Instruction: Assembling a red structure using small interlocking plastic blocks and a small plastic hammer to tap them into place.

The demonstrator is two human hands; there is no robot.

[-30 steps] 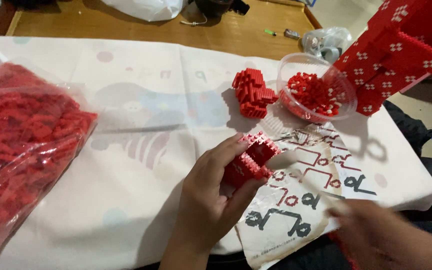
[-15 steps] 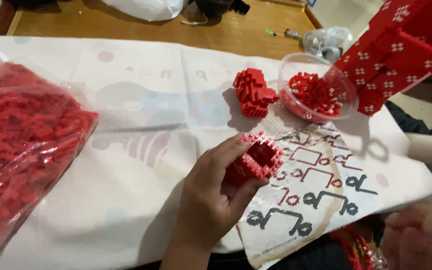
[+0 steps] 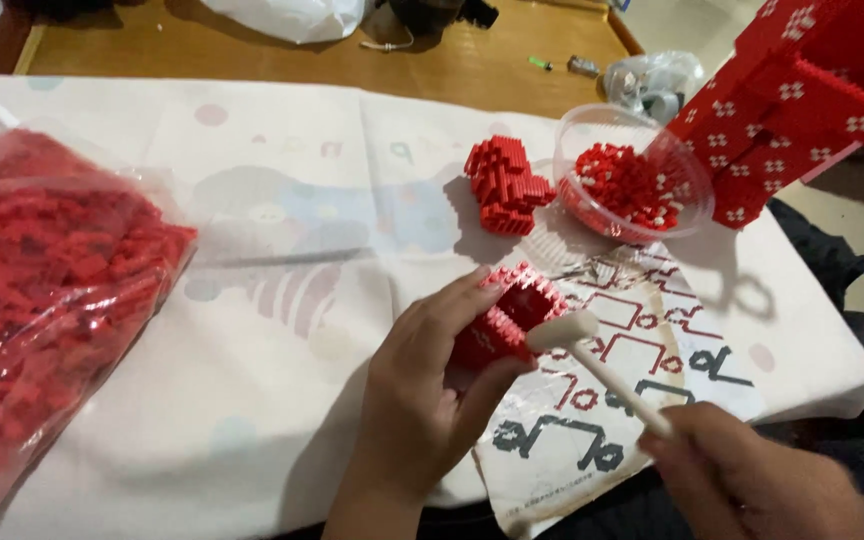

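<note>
Left of the bowl [image 3: 607, 128] lies a brick block [image 3: 505, 183]; far left, a bag [image 3: 42, 290]; nearer the person, a sheet [image 3: 642, 350].

studded red plastic block piece [image 3: 508, 318], pale matt mallet [image 3: 592, 362], glossy clear plastic bowl [image 3: 592, 128], smooth cloth table cover [image 3: 252, 300].

Cloth-covered table [image 3: 282, 400]: brick bag [image 3: 42, 300], bowl [image 3: 624, 185]

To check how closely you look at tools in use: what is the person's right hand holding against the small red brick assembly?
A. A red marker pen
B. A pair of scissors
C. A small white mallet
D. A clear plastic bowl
C. The right hand grips the handle of a small white mallet, whose head meets the red brick assembly held in the left hand.
</note>
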